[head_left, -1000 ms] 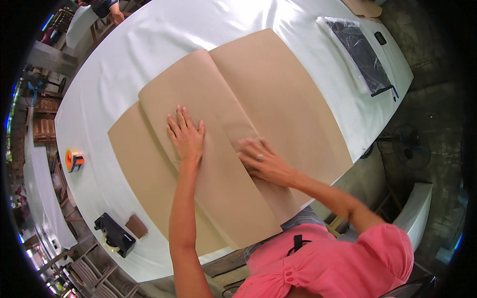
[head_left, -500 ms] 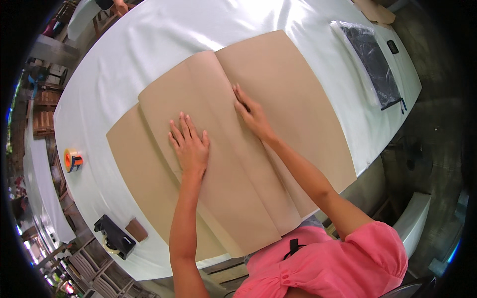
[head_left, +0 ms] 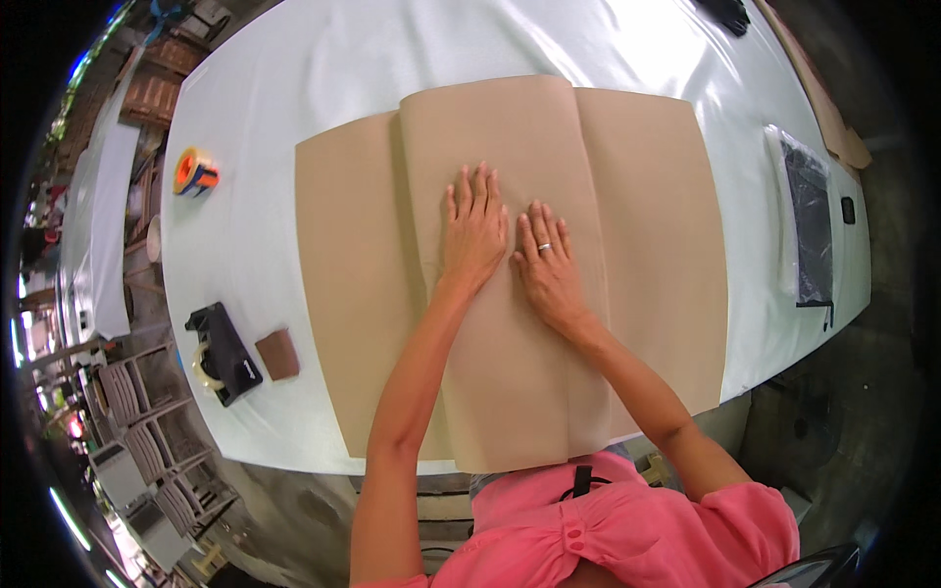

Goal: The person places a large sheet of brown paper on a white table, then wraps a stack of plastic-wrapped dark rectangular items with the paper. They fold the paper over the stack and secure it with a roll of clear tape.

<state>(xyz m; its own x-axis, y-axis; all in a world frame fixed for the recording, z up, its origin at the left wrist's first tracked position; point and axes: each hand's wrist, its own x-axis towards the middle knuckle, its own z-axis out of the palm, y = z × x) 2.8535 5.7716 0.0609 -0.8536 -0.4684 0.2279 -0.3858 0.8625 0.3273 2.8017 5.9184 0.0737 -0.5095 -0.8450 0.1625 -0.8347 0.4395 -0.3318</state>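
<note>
A large sheet of brown kraft paper (head_left: 647,216) lies in front of me, with a raised folded panel running down its middle from the far side to the near edge. My left hand (head_left: 475,230) rests flat on that panel, left of its centre, fingers stretched out and pointing away from me. A little nearer and to the right, my right hand (head_left: 549,269) also lies palm down on the panel, fingers extended, a ring on one finger. Neither hand grips anything. What lies beneath the panel is hidden.
The paper is on a white-covered table (head_left: 255,255). To the left are a roll of tape (head_left: 196,173), a black tape dispenser (head_left: 225,353) and a small brown block (head_left: 278,355). A dark item in clear plastic (head_left: 809,220) lies at right, beside a small black object (head_left: 848,210).
My right hand has moved from the panel's right fold onto its top, near my left hand. My left hand is still flat on the panel. The view has turned, so the paper appears straighter.
</note>
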